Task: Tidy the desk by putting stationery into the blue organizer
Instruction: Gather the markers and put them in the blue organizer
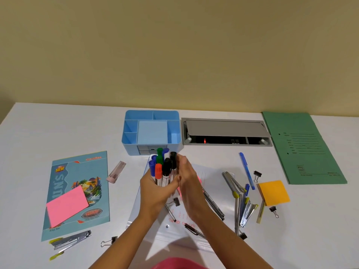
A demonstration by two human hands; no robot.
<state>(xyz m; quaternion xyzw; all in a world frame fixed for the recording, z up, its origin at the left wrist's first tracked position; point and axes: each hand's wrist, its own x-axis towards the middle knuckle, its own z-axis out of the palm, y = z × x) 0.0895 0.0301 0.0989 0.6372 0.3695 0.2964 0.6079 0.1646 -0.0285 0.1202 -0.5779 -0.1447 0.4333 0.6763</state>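
A bundle of markers (pixel 163 166) with blue, green, red and black caps stands upright in my left hand (pixel 153 193), held just in front of the blue organizer (pixel 126 139). My right hand (pixel 187 179) presses flat against the bundle's right side. The organizer sits at the back of the white desk, its compartments without stationery. A blue pen (pixel 247 170), several staplers (pixel 234 184) and binder clips (pixel 257 175) lie to the right. Pink sticky notes (pixel 67 205) rest on a teal booklet (pixel 77 171) at the left.
A grey cable hatch (pixel 226 131) stands open beside the organizer. A green folder (pixel 303 148) lies at the far right, orange sticky notes (pixel 274 192) near it. A clear plastic folder (pixel 174 230) lies under my hands. A pink eraser case (pixel 116 172) and a stapler (pixel 71 240) lie left.
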